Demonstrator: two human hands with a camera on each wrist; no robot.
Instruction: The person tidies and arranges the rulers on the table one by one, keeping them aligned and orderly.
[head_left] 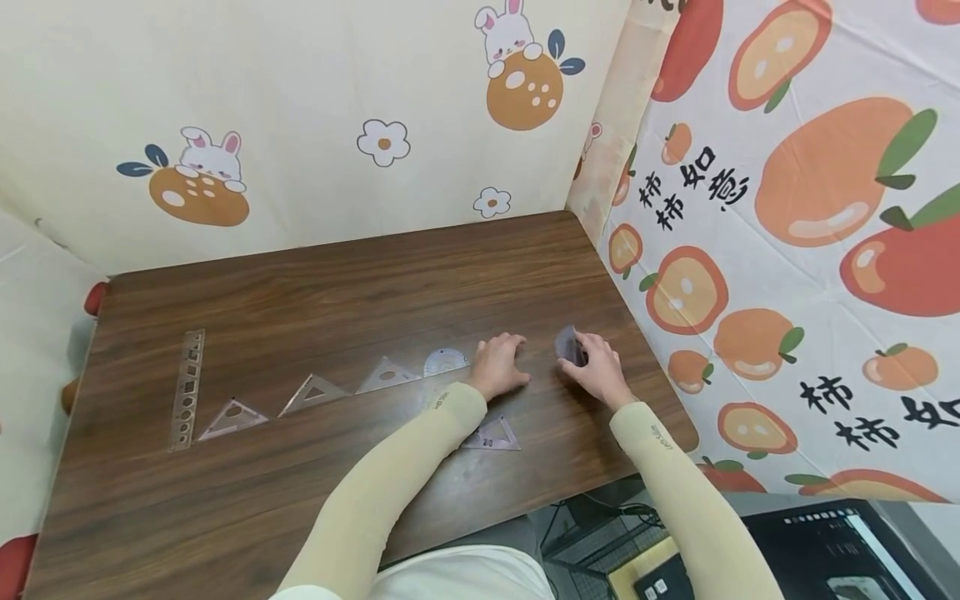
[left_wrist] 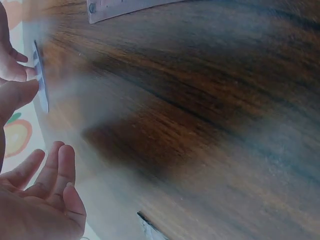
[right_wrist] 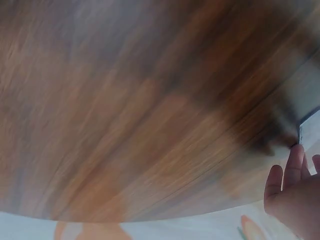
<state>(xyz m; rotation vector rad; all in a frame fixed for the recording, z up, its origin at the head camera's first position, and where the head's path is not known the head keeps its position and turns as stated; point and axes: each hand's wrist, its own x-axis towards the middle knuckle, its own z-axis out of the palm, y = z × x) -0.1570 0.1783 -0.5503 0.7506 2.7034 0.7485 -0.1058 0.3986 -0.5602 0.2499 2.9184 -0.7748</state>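
Observation:
My right hand (head_left: 596, 367) pinches a clear plastic protractor (head_left: 567, 343), tilted up near the right side of the table. In the right wrist view only a corner of that protractor (right_wrist: 311, 131) shows beyond the fingertips. My left hand (head_left: 498, 367) is held over the table just left of it, fingers spread and slightly bent, holding nothing. Another protractor (head_left: 446, 361) lies flat beside the left hand, its right end close to the wrist. Below the left wrist lies a pinkish clear set square (head_left: 497, 435), partly covered by the sleeve.
Leftward along the table (head_left: 322, 292) runs a row of clear set squares: one (head_left: 386, 375), a second (head_left: 313, 392) and a third (head_left: 232, 417). A clear ruler (head_left: 187, 390) lies at the far left. Printed cloth walls border the back and right. A dark screen (head_left: 832, 550) stands lower right.

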